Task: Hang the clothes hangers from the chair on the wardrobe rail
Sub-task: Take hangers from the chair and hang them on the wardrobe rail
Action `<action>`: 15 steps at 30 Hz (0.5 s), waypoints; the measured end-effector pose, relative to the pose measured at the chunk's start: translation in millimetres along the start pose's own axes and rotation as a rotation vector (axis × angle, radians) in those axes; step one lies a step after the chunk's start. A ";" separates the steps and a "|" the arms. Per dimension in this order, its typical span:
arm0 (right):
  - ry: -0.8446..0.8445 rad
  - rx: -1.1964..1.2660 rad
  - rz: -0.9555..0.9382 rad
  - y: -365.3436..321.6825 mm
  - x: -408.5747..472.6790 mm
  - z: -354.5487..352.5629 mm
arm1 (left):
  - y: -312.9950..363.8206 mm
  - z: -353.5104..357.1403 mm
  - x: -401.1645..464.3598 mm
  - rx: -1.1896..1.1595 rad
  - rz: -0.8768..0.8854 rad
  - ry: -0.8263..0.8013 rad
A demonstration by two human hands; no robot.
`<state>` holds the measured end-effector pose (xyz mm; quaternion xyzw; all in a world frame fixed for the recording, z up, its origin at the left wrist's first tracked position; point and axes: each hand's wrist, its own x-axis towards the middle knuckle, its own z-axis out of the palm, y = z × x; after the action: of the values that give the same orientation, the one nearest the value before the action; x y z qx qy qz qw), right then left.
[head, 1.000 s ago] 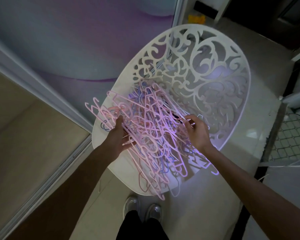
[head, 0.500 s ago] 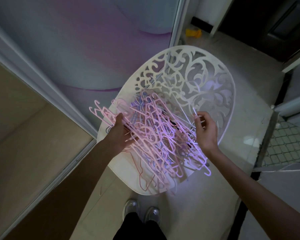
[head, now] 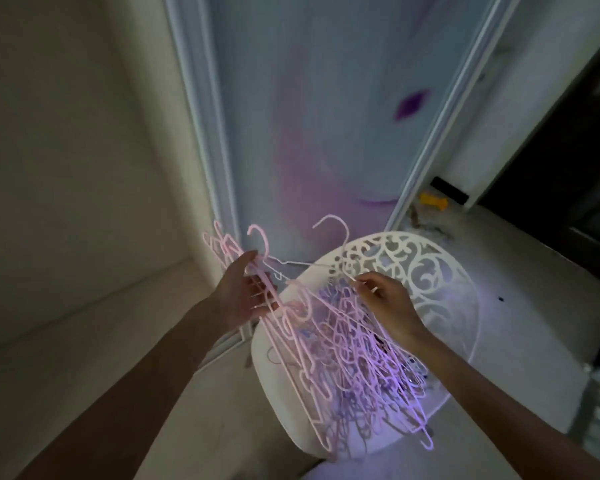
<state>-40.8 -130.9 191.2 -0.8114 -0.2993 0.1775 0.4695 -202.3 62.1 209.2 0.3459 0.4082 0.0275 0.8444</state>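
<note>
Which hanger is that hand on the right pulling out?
Find the white plastic chair with curly cut-outs. Above its pile of pink hangers, the right hand pinches one thin pale hanger. Its hook alone sticks up high, apart from the bunch.

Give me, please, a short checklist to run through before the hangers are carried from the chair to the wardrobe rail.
1. Left hand grips the pink bunch of hangers: ok.
2. Right hand pinches a single white hanger: ok.
3. Bunch lifted off the chair: not ok, its lower ends lie tangled on the seat.
4. White hanger free of the bunch: cannot tell.
5. Wardrobe rail in sight: not ok, none shows.
6. Hooks face one way: not ok, they point differently.
</note>
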 end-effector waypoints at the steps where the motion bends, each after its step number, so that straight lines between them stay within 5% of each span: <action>1: -0.036 0.007 -0.016 -16.5 -1.2 4.9 | 6.5 -7.6 -15.5 -0.011 0.019 0.013; 15: -0.264 -0.014 -0.110 -243.6 -24.8 134.7 | 131.0 -181.2 -205.6 -0.220 0.278 0.158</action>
<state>-214.0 33.8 336.1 -0.7666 -0.4037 0.2548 0.4294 -436.6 195.8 349.0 0.3014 0.4160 0.2152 0.8305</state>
